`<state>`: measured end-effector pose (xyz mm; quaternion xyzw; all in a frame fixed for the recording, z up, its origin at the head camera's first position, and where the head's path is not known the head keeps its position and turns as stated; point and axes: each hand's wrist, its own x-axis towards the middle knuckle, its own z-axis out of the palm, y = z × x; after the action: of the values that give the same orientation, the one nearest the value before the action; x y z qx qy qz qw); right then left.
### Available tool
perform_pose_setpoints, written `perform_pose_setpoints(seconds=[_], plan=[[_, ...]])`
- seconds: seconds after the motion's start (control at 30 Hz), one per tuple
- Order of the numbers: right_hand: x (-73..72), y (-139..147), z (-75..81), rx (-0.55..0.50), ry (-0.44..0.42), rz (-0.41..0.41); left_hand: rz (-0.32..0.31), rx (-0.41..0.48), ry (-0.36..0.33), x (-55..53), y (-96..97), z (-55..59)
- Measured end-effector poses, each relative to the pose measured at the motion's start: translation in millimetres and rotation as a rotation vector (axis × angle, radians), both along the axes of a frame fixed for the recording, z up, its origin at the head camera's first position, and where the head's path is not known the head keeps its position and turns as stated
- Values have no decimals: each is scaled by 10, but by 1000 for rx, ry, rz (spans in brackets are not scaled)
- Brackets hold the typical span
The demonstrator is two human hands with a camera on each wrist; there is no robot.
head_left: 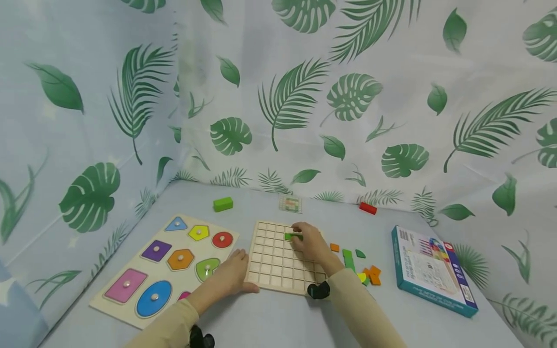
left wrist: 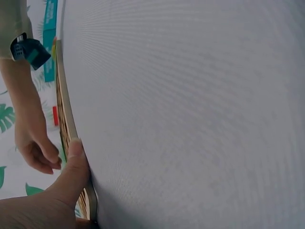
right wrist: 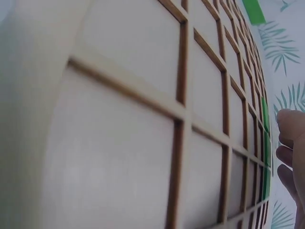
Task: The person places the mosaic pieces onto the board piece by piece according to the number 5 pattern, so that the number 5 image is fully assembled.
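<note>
A square wooden grid board [head_left: 278, 263] lies in the middle of the table. My left hand [head_left: 232, 273] holds its near-left corner, thumb along the front edge and fingers at the left side. In the left wrist view the left thumb [left wrist: 76, 164] presses on the board's rim. Toward the board's far edge, my right hand [head_left: 311, 241] bends over a green strip [head_left: 289, 236] that lies in the cells. Its thumb and fingers are loosely curled around the strip's right end. The right wrist view shows the fingertips [right wrist: 288, 124] close over the green strip [right wrist: 266, 148], a thin gap between.
Left of the board lies a shape-puzzle board [head_left: 163, 278] with knobbed pieces. Small orange pieces [head_left: 373, 275] and a green piece [head_left: 348, 259] lie to the right. Farther right is a teal-edged box [head_left: 435, 270]. Behind stand a green block [head_left: 223, 204], a patterned card [head_left: 290, 203] and a red block [head_left: 368, 208].
</note>
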<state>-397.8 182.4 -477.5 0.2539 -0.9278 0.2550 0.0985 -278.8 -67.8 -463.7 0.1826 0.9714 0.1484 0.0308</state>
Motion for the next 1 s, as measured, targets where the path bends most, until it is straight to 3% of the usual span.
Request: perform_pose_setpoints(seconds=[0.17,0.37,0.63,1.0], plan=[[38,133,51,-42,19,-7,2,8,5,0,-8,-10],[70,374,106,-40,-16,-93,-31,13,50,10,-28,-23],[74,604,149,-84,47,-119,-35,19,55,27,-29,0],[132,963,151,-31,-23,-345,-24,3,40,37,1,-7]])
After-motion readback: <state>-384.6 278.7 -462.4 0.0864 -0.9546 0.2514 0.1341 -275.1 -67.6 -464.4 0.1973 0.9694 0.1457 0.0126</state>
